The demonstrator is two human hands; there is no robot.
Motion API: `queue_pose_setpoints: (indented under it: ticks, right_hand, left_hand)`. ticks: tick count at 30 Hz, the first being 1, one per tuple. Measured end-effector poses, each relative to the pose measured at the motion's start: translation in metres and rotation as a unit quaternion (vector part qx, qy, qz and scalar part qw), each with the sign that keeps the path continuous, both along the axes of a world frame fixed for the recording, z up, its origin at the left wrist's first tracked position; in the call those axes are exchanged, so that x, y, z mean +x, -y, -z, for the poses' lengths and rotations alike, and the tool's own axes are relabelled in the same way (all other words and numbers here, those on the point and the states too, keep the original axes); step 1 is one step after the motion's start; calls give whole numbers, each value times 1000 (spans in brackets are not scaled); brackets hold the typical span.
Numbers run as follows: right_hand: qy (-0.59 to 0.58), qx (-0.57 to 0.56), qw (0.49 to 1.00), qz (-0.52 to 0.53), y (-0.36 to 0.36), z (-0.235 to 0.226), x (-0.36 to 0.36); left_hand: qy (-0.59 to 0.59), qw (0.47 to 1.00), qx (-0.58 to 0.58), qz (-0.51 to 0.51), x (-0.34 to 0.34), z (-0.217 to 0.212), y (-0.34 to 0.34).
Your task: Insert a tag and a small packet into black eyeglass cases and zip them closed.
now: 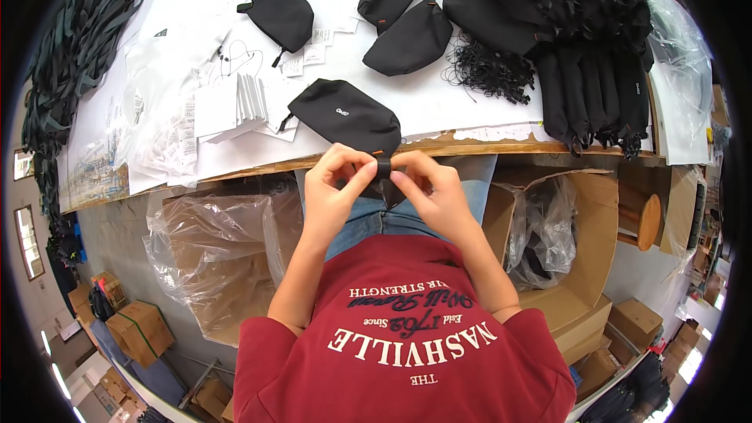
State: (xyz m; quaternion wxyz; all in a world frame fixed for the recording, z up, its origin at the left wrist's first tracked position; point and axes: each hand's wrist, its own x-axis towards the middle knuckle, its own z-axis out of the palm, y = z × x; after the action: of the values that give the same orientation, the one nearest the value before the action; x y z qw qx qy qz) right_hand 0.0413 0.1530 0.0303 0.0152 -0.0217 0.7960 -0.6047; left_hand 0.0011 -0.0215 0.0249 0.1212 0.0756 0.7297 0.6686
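A black zip pouch (343, 113) lies at the near edge of the white-covered table (470, 106). Its small black pull tab (382, 167) hangs over the edge. My left hand (335, 186) and my right hand (429, 188) meet just below the table edge, and both pinch that tab between thumb and fingers. Several more black pouches (407, 35) lie further back on the table. A heap of the same pouches (580, 39) is stacked at the right.
White paper tags (235, 102) and a tangle of black cords (489, 70) lie on the table. Black straps (70, 55) hang at the left. Plastic-lined cardboard boxes (219, 254) (560, 231) stand either side of my knees. Smaller cartons (141, 329) sit on the floor.
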Motion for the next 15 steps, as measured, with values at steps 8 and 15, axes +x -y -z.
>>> queue_pose_setpoints:
  ticks: [8,15]
  right_hand:
    - [87,-335,938,24,-15,4,5]
    - [109,-375,921,16,-30,11,10]
  left_hand:
    - [133,954,266,36,0,-15,7]
    - [167,966,181,74,4,-21,0]
